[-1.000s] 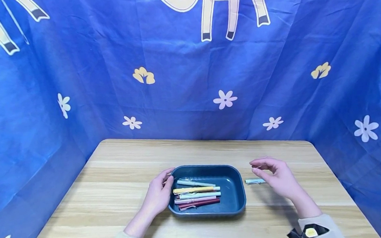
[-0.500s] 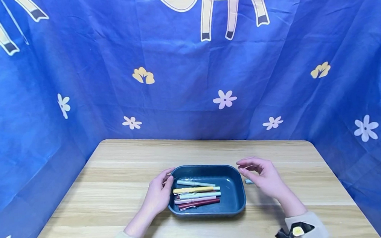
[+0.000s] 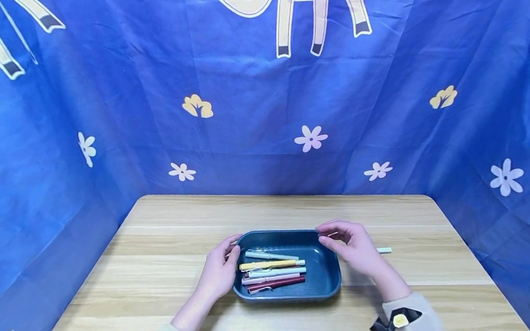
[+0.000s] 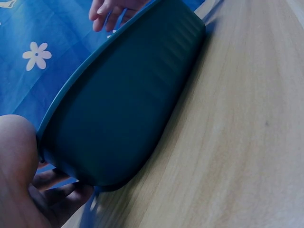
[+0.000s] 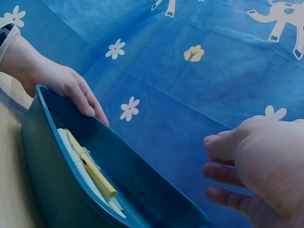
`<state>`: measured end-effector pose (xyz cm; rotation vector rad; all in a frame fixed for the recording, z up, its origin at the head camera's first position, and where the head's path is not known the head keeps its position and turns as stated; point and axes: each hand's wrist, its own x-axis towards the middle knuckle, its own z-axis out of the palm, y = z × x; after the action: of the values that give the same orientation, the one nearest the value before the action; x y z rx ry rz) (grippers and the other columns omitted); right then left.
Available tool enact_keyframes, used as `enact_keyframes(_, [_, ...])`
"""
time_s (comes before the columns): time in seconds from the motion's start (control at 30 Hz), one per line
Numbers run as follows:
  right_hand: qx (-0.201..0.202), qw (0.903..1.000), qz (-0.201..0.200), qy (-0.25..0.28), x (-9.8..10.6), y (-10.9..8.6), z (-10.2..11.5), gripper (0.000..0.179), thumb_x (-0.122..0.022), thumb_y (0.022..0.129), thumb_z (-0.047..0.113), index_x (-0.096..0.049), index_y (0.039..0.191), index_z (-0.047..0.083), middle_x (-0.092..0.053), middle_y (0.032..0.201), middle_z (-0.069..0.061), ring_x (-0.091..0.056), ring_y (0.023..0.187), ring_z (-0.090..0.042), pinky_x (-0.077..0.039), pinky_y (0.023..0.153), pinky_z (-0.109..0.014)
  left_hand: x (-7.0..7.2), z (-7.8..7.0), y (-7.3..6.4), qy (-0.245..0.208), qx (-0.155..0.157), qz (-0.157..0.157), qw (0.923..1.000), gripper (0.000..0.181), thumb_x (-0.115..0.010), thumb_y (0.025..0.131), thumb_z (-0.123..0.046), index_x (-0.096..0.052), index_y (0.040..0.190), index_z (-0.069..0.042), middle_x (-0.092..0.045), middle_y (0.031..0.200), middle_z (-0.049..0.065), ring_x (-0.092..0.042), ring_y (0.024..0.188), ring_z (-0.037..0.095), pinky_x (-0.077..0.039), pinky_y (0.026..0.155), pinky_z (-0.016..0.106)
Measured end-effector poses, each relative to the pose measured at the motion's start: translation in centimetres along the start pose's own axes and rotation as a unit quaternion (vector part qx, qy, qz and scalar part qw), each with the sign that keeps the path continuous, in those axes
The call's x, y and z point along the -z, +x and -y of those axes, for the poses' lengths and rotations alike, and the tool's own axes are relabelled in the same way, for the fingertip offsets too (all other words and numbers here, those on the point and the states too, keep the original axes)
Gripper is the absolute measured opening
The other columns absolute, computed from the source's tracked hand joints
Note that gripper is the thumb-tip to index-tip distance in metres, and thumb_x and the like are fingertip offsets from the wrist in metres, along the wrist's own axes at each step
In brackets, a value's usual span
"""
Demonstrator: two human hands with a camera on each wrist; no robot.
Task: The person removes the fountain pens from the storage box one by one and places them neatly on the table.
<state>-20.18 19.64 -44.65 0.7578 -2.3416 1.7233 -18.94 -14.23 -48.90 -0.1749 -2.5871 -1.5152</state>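
A dark teal plastic box (image 3: 319, 271) rests on the table with several pens in it. Among them lie a yellow pen (image 3: 268, 264), a lilac pen (image 3: 270, 279) and a dark red pen (image 3: 284, 282). My left hand (image 3: 219, 267) grips the box's left end, thumb near the rim and fingers round the far corner, as the left wrist view shows. My right hand (image 3: 350, 245) hovers by the far right corner, fingers loosely bent and holding nothing; in the right wrist view it looks apart from the rim. Behind it, the end of a pale pen (image 3: 384, 250) shows on the table.
The light wooden table (image 3: 167, 237) has rounded back corners. Blue cloth (image 3: 256, 176) with white flowers and animals hangs behind it and along both sides. Inside the box, the pens lie toward the left, with bare floor at the right.
My right hand has moved left from above the loose pen to the box's right corner, uncovering the pen's other end. The left hand and the box have stayed put.
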Motion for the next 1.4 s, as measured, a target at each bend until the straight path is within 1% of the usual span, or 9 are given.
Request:
enact_keyframes(0.3, [-0.044, 0.999, 0.012, 0.003, -1.4, 0.8, 2.9, 0.019, -0.069, 0.09, 0.0, -0.071, 0.109, 0.002, -0.07, 0.106, -0.012, -0.067, 0.093, -0.034, -0.057, 0.079, -0.035, 0.0, 0.0, 0.0, 0.0, -0.005, -0.002, 1.0, 0.035, -0.049, 0.103, -0.015, -0.056, 0.136, -0.011, -0.067, 0.119, 0.013, -0.064, 0.109, 0.027, -0.049, 0.098, 0.048])
enact_keyframes(0.37, [-0.052, 0.9985, 0.016, -0.005, -1.7, 0.9, 2.9, 0.019, -0.069, 0.09, 0.001, -0.071, 0.109, 0.003, -0.07, 0.106, -0.012, -0.066, 0.091, -0.033, -0.057, 0.076, -0.033, 0.0, 0.0, 0.0, -0.001, -0.001, -0.002, 1.0, 0.034, -0.049, 0.103, -0.015, -0.057, 0.136, -0.012, -0.067, 0.119, 0.012, -0.064, 0.108, 0.026, -0.049, 0.098, 0.047])
enact_keyframes(0.5, [-0.06, 0.998, 0.018, -0.015, -2.4, 1.2, 1.5, 0.019, -0.07, 0.09, 0.004, -0.071, 0.109, 0.006, -0.07, 0.104, -0.014, -0.067, 0.086, -0.032, -0.057, 0.072, -0.029, 0.0, 0.0, 0.0, -0.002, -0.001, -0.004, 1.0, 0.034, -0.049, 0.103, -0.015, -0.057, 0.136, -0.014, -0.067, 0.118, 0.012, -0.064, 0.107, 0.025, -0.049, 0.097, 0.047])
enact_keyframes(0.6, [-0.06, 0.9979, 0.019, -0.012, -2.8, 1.5, 0.4, 0.019, -0.071, 0.09, 0.006, -0.071, 0.109, 0.006, -0.07, 0.104, -0.016, -0.067, 0.086, -0.029, -0.057, 0.072, -0.029, 0.0, 0.0, 0.0, -0.003, -0.001, -0.004, 1.0, 0.034, -0.05, 0.103, -0.016, -0.057, 0.136, -0.014, -0.067, 0.118, 0.012, -0.065, 0.107, 0.025, -0.049, 0.097, 0.047])
enact_keyframes(0.73, [-0.055, 0.9981, 0.029, -0.004, -3.3, 1.7, -0.2, 0.02, -0.071, 0.09, 0.007, -0.071, 0.11, 0.002, -0.07, 0.105, -0.018, -0.068, 0.087, -0.023, -0.057, 0.075, -0.028, 0.0, 0.0, -0.1, -0.003, -0.004, -0.003, 1.0, 0.034, -0.049, 0.103, -0.015, -0.056, 0.136, -0.012, -0.067, 0.118, 0.013, -0.065, 0.106, 0.026, -0.049, 0.097, 0.048])
enact_keyframes(0.9, [-0.066, 0.9963, 0.054, -0.01, -4.0, 2.1, -0.4, 0.021, -0.07, 0.09, 0.004, -0.07, 0.11, -0.001, -0.069, 0.107, -0.019, -0.069, 0.087, -0.02, -0.058, 0.075, -0.028, 0.0, 0.0, -0.1, -0.003, -0.002, -0.002, 1.0, 0.035, -0.049, 0.103, -0.015, -0.056, 0.137, -0.011, -0.067, 0.118, 0.013, -0.065, 0.107, 0.026, -0.048, 0.097, 0.048])
enact_keyframes(1.13, [-0.087, 0.9914, 0.092, -0.03, -5.1, 2.6, -0.3, 0.02, -0.07, 0.089, 0.002, -0.071, 0.109, 0.002, -0.07, 0.104, -0.018, -0.068, 0.091, -0.019, -0.057, 0.078, -0.028, -0.1, 0.1, -0.1, -0.003, 0.0, -0.003, 1.0, 0.035, -0.05, 0.103, -0.015, -0.056, 0.137, -0.011, -0.067, 0.119, 0.013, -0.064, 0.108, 0.026, -0.048, 0.098, 0.049])
enact_keyframes(1.3, [-0.093, 0.9893, 0.108, -0.032, -5.9, 2.8, -0.1, 0.019, -0.07, 0.089, 0.002, -0.07, 0.108, -0.001, -0.07, 0.102, -0.018, -0.068, 0.088, -0.021, -0.057, 0.076, -0.028, 0.0, 0.0, -0.2, -0.005, 0.001, -0.004, 1.0, 0.035, -0.05, 0.103, -0.015, -0.056, 0.136, -0.013, -0.067, 0.118, 0.012, -0.064, 0.107, 0.026, -0.048, 0.098, 0.048])
enact_keyframes(1.4, [-0.096, 0.987, 0.119, -0.05, -6.3, 2.9, -0.2, 0.018, -0.069, 0.09, 0.002, -0.07, 0.107, -0.001, -0.071, 0.101, -0.016, -0.068, 0.087, -0.019, -0.057, 0.074, -0.027, 0.0, 0.0, -0.2, -0.009, 0.002, -0.003, 1.0, 0.035, -0.05, 0.103, -0.015, -0.056, 0.136, -0.012, -0.067, 0.119, 0.011, -0.064, 0.108, 0.026, -0.048, 0.098, 0.049])
